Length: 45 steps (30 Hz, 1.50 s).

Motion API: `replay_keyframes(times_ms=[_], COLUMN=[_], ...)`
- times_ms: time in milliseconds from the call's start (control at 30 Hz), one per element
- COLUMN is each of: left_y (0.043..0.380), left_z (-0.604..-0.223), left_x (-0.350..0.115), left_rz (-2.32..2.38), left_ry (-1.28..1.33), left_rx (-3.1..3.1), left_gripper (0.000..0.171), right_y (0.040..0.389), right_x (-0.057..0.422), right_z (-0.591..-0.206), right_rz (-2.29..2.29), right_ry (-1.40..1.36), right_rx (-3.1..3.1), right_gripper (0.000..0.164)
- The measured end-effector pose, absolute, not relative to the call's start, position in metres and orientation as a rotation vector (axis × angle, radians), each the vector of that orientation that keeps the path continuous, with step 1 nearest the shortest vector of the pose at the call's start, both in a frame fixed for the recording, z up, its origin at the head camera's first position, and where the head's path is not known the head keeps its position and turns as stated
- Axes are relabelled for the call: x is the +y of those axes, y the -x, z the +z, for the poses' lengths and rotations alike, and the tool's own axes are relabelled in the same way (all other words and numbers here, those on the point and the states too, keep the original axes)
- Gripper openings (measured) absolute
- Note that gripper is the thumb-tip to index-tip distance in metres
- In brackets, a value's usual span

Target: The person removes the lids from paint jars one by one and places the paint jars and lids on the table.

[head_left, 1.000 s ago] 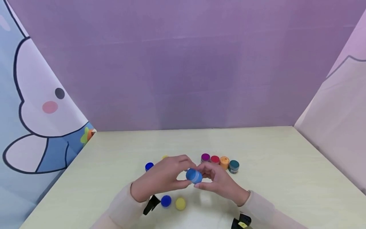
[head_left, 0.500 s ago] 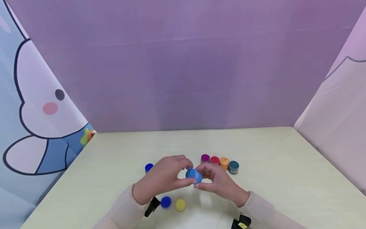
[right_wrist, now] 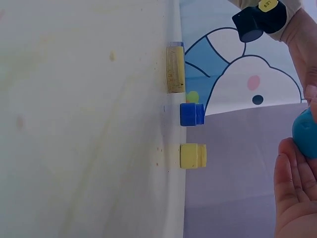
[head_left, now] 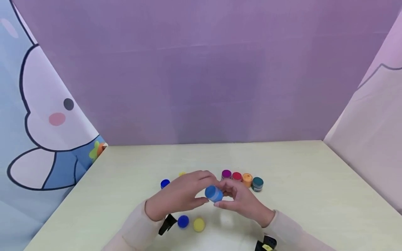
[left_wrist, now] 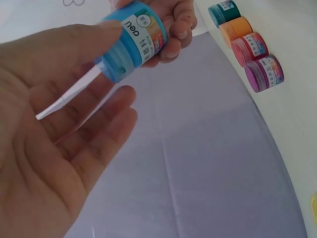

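Observation:
A light-blue paint jar [head_left: 215, 194] is held tilted above the table between my two hands. My right hand [head_left: 240, 198] grips its body from the right, the fingers behind it and the thumb below. Over its blue lid [left_wrist: 118, 62] comes my left hand [head_left: 182, 191], pinching there with thumb and forefinger; the other fingers [left_wrist: 111, 129] are loosely bent and apart from the jar. In the left wrist view the jar's white printed label faces the camera. The right wrist view catches only the jar's rounded end [right_wrist: 306, 134], beside the right hand's fingers.
Purple [head_left: 226, 174], red [head_left: 237, 176], orange [head_left: 247, 180] and dark-green [head_left: 257, 184] jars form a row behind the right hand. A dark-blue jar [head_left: 164, 183] and a yellow jar [right_wrist: 193, 156] stand at the left. Nearer lie a flat blue disc [head_left: 183, 221] and a yellow disc [head_left: 199, 225].
The left thumb has drawn slightly away to the lower left from the lid, and the left fingers reach a little further over its top. The right hand and jar have hardly moved.

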<state>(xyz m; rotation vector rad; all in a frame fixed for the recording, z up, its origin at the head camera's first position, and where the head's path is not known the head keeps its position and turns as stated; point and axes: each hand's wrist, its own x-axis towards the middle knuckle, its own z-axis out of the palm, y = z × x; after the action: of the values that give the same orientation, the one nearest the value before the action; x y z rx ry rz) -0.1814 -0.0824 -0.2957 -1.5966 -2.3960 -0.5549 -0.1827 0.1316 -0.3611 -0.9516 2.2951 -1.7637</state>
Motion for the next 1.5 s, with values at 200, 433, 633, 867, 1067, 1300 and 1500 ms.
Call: replay_keyframes(times_ms=[200,433,633,867,1067,1300,1500], left_y=[0.187,0.193,0.190,0.190,0.193,0.192,0.195], left_z=[-0.298,-0.299,-0.301,-0.300,-0.298,-0.298,-0.298], left_x=[-0.080,-0.076,-0.075,-0.073,-0.075,-0.078,-0.078], left_rz=[-0.584,-0.580,-0.596,-0.561,-0.546,-0.641,-0.637], left_ry=[1.674,1.653,1.502,1.361,1.402,1.645,1.680], left_rx=[-2.282,-2.295,-2.434,-2.542,-2.529,-2.446,-2.327], left_gripper=[0.034,0.026,0.026,0.027,0.046,0.044,0.034], right_y=[0.187,0.190,0.189,0.189,0.191,0.189,0.191], right_x=[0.135,0.139,0.139,0.139,0.139,0.141,0.140], right_z=[-0.363,-0.364,-0.367,-0.366,-0.365,-0.369,-0.368], right_rz=[-1.794,-1.792,-1.791,-1.793,-1.795,-1.798,-1.803], right_ry=[0.969,0.957,0.966,1.000,1.005,0.952,1.008], right_rx=[2.247,2.281,2.267,2.266,2.282,2.263,2.280], right_gripper=[0.033,0.033,0.033,0.032,0.032,0.034,0.033])
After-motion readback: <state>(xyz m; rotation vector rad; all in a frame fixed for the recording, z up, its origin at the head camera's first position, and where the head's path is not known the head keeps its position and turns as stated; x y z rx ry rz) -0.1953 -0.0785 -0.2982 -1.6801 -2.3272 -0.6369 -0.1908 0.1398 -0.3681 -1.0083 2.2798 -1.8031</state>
